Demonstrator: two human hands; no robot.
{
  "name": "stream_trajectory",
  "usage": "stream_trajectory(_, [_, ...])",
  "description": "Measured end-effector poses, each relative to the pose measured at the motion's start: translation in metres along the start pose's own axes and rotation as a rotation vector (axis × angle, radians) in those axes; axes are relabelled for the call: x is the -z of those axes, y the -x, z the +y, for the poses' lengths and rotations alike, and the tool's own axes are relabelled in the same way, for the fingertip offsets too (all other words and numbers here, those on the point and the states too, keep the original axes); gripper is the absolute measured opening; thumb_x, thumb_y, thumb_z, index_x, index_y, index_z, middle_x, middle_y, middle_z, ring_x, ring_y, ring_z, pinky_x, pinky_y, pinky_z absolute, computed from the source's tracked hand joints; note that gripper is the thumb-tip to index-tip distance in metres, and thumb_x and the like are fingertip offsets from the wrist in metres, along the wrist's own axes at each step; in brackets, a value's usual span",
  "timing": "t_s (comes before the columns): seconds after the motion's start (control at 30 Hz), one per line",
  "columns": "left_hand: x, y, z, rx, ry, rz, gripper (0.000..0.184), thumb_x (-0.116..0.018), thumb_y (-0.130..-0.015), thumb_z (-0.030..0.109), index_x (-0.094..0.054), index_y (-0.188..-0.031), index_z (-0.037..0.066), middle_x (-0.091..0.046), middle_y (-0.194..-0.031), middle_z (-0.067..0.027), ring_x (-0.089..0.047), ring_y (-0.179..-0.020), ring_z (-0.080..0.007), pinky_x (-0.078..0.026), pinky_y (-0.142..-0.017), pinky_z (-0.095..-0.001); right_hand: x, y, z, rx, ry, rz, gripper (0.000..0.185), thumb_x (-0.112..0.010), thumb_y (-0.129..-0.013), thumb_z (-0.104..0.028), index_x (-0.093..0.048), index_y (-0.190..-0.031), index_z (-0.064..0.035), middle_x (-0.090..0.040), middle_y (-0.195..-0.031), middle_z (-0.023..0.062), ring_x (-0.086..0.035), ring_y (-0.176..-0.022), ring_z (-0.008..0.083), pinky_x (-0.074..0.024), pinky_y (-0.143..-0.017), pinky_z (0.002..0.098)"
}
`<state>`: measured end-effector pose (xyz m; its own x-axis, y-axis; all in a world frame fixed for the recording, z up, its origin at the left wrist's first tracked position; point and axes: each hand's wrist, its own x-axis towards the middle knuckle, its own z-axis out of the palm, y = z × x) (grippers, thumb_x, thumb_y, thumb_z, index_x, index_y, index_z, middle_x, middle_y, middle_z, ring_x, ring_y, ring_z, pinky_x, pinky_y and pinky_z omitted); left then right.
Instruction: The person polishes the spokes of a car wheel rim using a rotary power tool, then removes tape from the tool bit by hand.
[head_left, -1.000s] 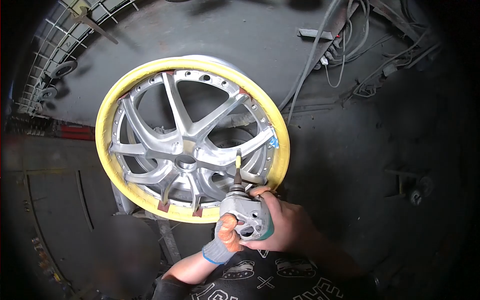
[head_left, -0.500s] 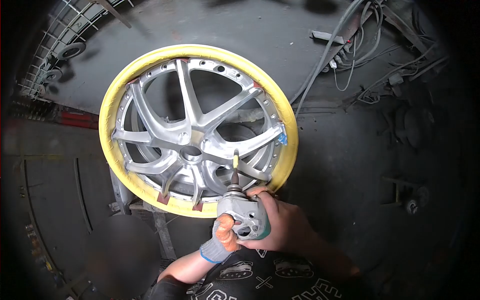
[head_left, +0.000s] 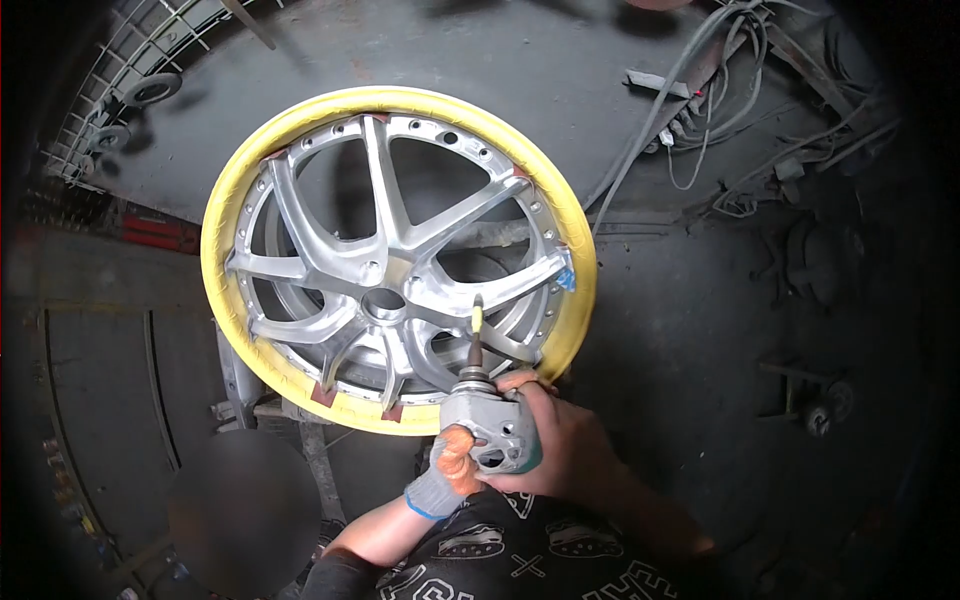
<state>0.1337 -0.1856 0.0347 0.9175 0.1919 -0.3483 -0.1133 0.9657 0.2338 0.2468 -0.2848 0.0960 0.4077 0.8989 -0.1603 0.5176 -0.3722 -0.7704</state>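
A silver alloy wheel rim (head_left: 385, 200) with several spokes stands tilted before me. Yellow tape (head_left: 222, 225) wraps its outer lip, and a scrap of blue tape (head_left: 567, 277) sticks to one spoke's end. My left hand (head_left: 455, 470), in a grey and orange glove, is closed around the near left side of a grinder (head_left: 487, 425) with a grey housing and green body. Around its right side wraps my right hand (head_left: 565, 440), with orange at the fingertips. The grinder's thin bit (head_left: 477, 318) points at a right-hand spoke; whether it touches I cannot tell.
Hoses and cables (head_left: 690, 110) hang at the upper right. A wire grid (head_left: 110, 85) with small wheels stands at the upper left. Beneath the rim is a metal stand (head_left: 320, 470). A small wheeled frame (head_left: 815, 400) sits at the right, and a red object (head_left: 160, 232) lies at the left.
The grinder and both hands have shifted very slightly right, and the bit tip sits a touch higher on the spoke. The view has moved a little; the grip stays the same.
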Motion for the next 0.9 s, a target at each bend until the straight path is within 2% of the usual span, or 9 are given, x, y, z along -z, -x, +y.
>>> stream_trajectory(0.13, [0.002,0.0,-0.007,-0.108,0.285,-0.138,0.046,-0.062,-0.09,0.008,-0.044,-0.133,0.005,-0.055,-0.123,-0.0087,-0.057,-0.112,-0.0167,-0.047,-0.097,-0.0292,0.008,-0.001,-0.002,-0.038,-0.033,0.065,0.088,-0.092,-0.056,-0.035,-0.046,-0.126,-0.0063,-0.063,-0.109,0.015,-0.068,-0.095,0.0326,-0.0564,-0.079,0.038])
stream_trajectory(0.17, [0.04,0.006,-0.012,-0.032,-0.059,0.187,0.111,-0.089,-0.058,0.048,-0.037,-0.138,-0.009,-0.049,-0.137,-0.021,-0.052,-0.125,-0.0292,-0.044,-0.107,-0.0394,0.009,-0.003,-0.002,-0.017,-0.012,0.063,0.088,-0.09,-0.058,-0.039,-0.045,-0.126,-0.0071,-0.064,-0.103,0.0157,-0.068,-0.091,0.0333,-0.0564,-0.078,0.0388])
stream_trajectory(0.4, [-0.006,0.002,0.01,-0.032,-0.031,0.021,0.116,-0.089,-0.058,0.047,-0.033,-0.144,-0.008,-0.048,-0.138,-0.0201,-0.054,-0.124,-0.0287,-0.045,-0.106,-0.038,-0.003,-0.005,0.001,0.063,0.076,0.043,0.083,-0.088,-0.061,-0.041,-0.046,-0.125,-0.0086,-0.065,-0.094,0.0146,-0.069,-0.086,0.0328,-0.0571,-0.074,0.0385])
stream_trajectory(0.43, [-0.027,-0.002,0.016,0.005,-0.049,0.033,0.077,-0.078,-0.072,0.031,-0.044,-0.133,-0.001,-0.054,-0.127,-0.0138,-0.057,-0.115,-0.0211,-0.048,-0.097,-0.033,-0.001,-0.005,-0.001,0.063,0.076,0.043,0.083,-0.088,-0.061,-0.041,-0.046,-0.125,-0.0086,-0.065,-0.094,0.0146,-0.069,-0.086,0.0328,-0.0571,-0.074,0.0385])
stream_trajectory(0.5, [-0.016,-0.002,0.014,0.043,-0.065,0.046,0.039,-0.067,-0.087,0.015,-0.055,-0.122,0.005,-0.06,-0.116,-0.0074,-0.059,-0.106,-0.0134,-0.05,-0.089,-0.028,0.005,-0.003,-0.005,-0.095,-0.027,0.011,0.084,-0.091,-0.057,-0.037,-0.048,-0.123,-0.0073,-0.064,-0.105,0.0127,-0.068,-0.093,0.0317,-0.0561,-0.08,0.0385])
stream_trajectory(0.53, [0.023,0.001,0.003,0.091,-0.084,0.02,0.077,-0.078,-0.071,0.032,-0.045,-0.132,-0.001,-0.054,-0.127,-0.0141,-0.055,-0.117,-0.021,-0.047,-0.098,-0.0334,0.006,-0.004,-0.004,-0.096,-0.026,0.01,0.084,-0.091,-0.057,-0.037,-0.048,-0.123,-0.0073,-0.064,-0.105,0.0127,-0.068,-0.093,0.0317,-0.0561,-0.08,0.0385])
stream_trajectory(0.6, [0.023,0.0,0.004,0.137,-0.103,-0.006,0.116,-0.089,-0.056,0.048,-0.035,-0.142,-0.007,-0.048,-0.138,-0.0209,-0.051,-0.127,-0.0286,-0.043,-0.108,-0.0388,0.007,-0.004,-0.001,-0.037,-0.013,0.029,0.084,-0.091,-0.057,-0.037,-0.048,-0.123,-0.0073,-0.064,-0.106,0.0133,-0.068,-0.094,0.0323,-0.0561,-0.08,0.0384])
stream_trajectory(0.67, [0.005,0.001,0.006,-0.027,0.011,-0.156,0.082,-0.075,-0.079,0.031,-0.038,-0.145,-0.001,-0.053,-0.135,-0.0141,-0.055,-0.122,-0.0214,-0.047,-0.102,-0.0359,0.0,-0.005,0.001,-0.012,0.022,0.013,0.084,-0.09,-0.057,-0.037,-0.048,-0.123,-0.0074,-0.064,-0.106,0.0135,-0.068,-0.094,0.0323,-0.0562,-0.08,0.0386])
stream_trajectory(0.9, [0.011,-0.004,-0.001,-0.016,-0.037,0.023,0.108,-0.084,-0.065,0.042,-0.029,-0.147,-0.003,-0.049,-0.138,-0.0155,-0.055,-0.12,-0.0221,-0.046,-0.103,-0.0351,0.006,-0.007,0.0,-0.039,0.024,-0.016,0.091,-0.087,-0.06,-0.047,-0.045,-0.129,-0.0053,-0.064,-0.098,0.0177,-0.068,-0.088,0.0334,-0.056,-0.077,0.0409])
